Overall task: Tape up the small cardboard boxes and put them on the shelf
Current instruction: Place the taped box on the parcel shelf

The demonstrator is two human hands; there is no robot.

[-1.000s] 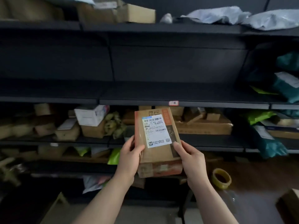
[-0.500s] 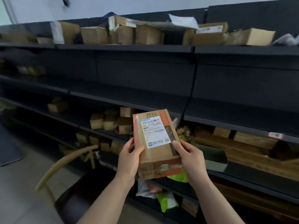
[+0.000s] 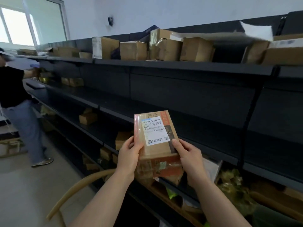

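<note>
The left hand [image 3: 129,154] grips the lower left edge of a small brown cardboard box [image 3: 157,149], thumb across the front face and fingers curled out of sight behind. The right hand [image 3: 188,158] clamps the lower right edge the same way. The box is in the air, upright and tipped slightly back, in front of the long dark metal shelf unit [image 3: 205,128] and touching none of its boards. Its white printed shipping label [image 3: 155,131] faces the wearer, and glossy clear tape [image 3: 136,128] runs down its left side. Both hands sit low on the box, so the upper half is unsupported. If one thumb slides on the shiny tape, the box would likely pivot forward and drop towards the curved pale wooden chair back [image 3: 78,185] below the forearms. That chair back could also snag an elbow if the wearer steps in to reach. The bare middle board has a raised front lip, and pushing in too low could catch the box's bottom edge and knock it out of the grip. The row of larger tan cardboard boxes [image 3: 132,50] crowds the top board, so aiming there risks toppling one. Another person in a black top [image 3: 14,89] works well apart at the far left and looks unlikely to interfere.
</note>
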